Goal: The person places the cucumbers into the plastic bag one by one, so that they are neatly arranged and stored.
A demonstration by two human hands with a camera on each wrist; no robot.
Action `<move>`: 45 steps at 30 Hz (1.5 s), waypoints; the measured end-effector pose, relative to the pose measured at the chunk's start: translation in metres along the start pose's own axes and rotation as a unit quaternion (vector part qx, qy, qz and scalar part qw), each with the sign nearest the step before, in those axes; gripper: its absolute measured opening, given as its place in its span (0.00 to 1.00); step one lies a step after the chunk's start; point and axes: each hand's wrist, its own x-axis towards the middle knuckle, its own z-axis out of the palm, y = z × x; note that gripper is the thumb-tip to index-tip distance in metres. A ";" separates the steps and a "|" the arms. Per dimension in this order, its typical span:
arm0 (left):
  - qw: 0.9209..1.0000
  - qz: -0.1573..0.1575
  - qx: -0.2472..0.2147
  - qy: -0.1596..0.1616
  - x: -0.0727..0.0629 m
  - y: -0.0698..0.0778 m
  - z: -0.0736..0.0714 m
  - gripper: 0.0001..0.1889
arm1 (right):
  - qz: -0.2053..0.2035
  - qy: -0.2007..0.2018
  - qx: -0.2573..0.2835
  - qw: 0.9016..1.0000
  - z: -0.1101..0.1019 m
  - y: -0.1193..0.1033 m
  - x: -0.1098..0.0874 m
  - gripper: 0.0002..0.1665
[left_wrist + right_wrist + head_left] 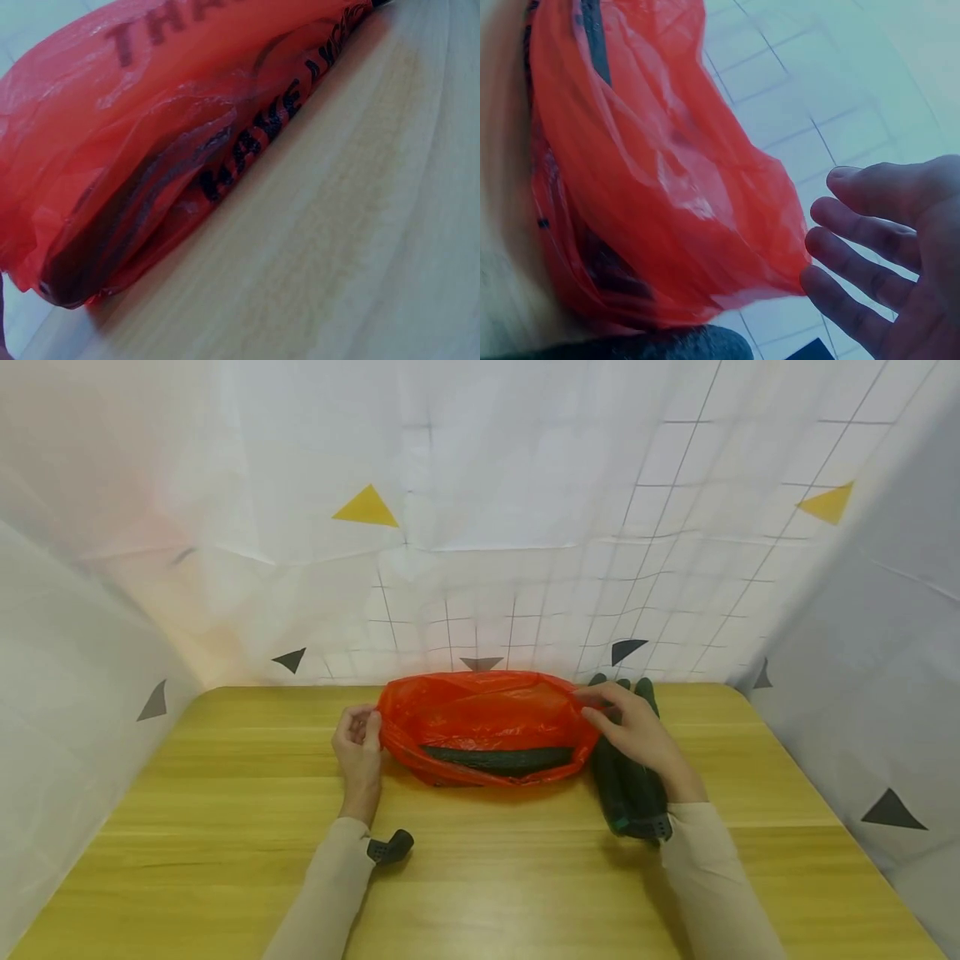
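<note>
A red plastic bag (480, 693) lies on the table with its mouth spread wide. Inside it, a dark green cucumber (502, 760) lies lengthwise. My left hand (358, 743) pinches the bag's left rim between thumb and curled fingers; the left wrist view shows the bag's printed side (180, 112) with a dark shape through the plastic. At the right end, my right hand (630, 731) has its fingers apart and loosely bent, fingertips right at the bag's edge, as the right wrist view shows. Several more cucumbers (611, 785) lie side by side beneath that hand, partly hidden by it.
The wooden table (510, 877) runs back to a white sheet wall (487, 510) close behind the bag. Sheets also stand at both sides. A wrist camera (390, 847) sticks out from the left sleeve.
</note>
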 end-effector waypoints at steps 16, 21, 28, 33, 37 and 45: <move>1.000 -0.011 -0.011 0.005 -0.002 0.000 0.001 0.10 | 0.082 0.019 -0.021 0.996 -0.026 0.023 -0.016 0.19; 1.000 -0.009 -0.013 0.003 -0.002 0.000 0.001 0.10 | 0.124 0.031 -0.024 0.991 -0.034 0.037 -0.024 0.20; 1.000 0.000 -0.005 0.003 -0.002 -0.003 0.000 0.10 | 0.151 0.049 -0.030 0.987 -0.042 0.050 -0.036 0.20; 1.000 0.003 -0.009 0.007 -0.002 -0.004 -0.001 0.09 | 0.203 0.026 -0.035 0.978 -0.046 0.051 -0.040 0.25; 1.000 -0.006 -0.008 0.002 -0.001 -0.003 -0.002 0.10 | 0.256 -0.023 -0.040 0.966 -0.048 0.054 -0.043 0.32; 1.000 -0.005 -0.007 -0.018 -0.003 0.014 0.001 0.11 | 0.331 -0.107 -0.043 0.937 -0.046 0.063 -0.045 0.46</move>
